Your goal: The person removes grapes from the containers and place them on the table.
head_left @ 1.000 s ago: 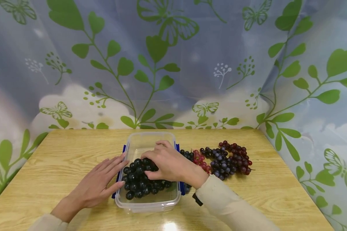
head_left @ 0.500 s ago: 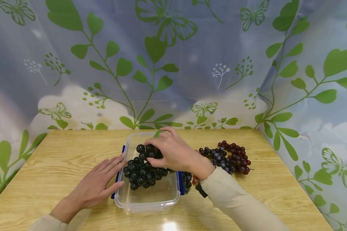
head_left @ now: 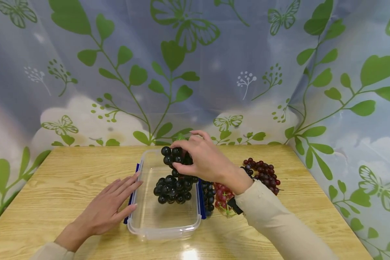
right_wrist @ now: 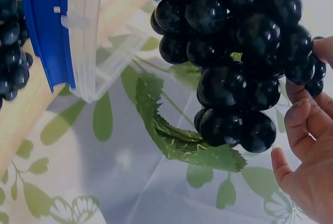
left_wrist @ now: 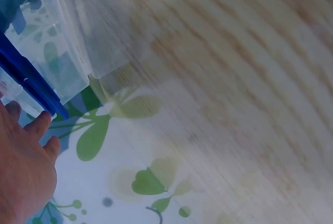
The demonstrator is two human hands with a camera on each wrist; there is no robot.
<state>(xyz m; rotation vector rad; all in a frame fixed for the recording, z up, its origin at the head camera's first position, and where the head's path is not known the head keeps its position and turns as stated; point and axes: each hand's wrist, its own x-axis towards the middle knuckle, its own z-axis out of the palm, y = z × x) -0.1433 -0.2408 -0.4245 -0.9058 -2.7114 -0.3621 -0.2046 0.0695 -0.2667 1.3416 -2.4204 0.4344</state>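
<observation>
A bunch of black grapes (head_left: 172, 189) hangs from my right hand (head_left: 209, 159), whose thumb and fingers pinch its upper part. The bunch overlaps the far half of a clear plastic container (head_left: 165, 231) with blue side clips. In the right wrist view, the black grapes (right_wrist: 223, 86) fill the upper middle, with a green leaf (right_wrist: 174, 148) beside them and my right hand (right_wrist: 315, 146) at the right edge. My left hand (head_left: 108, 207) lies with straight fingers against the container's left side. Its fingertips are right at the blue clip (left_wrist: 31, 78) in the left wrist view.
Right of the container lie a dark bunch of grapes (head_left: 209, 196), a red bunch (head_left: 222, 193) and a dark red bunch (head_left: 266, 173). Part of this row is hidden behind my right forearm. A patterned curtain (head_left: 195, 72) rises behind the wooden table (head_left: 84, 162).
My right hand has risen up and away, lifting the black grapes from inside the container. The green leaf has come into view by the fingers. My left hand has stayed at the container's side.
</observation>
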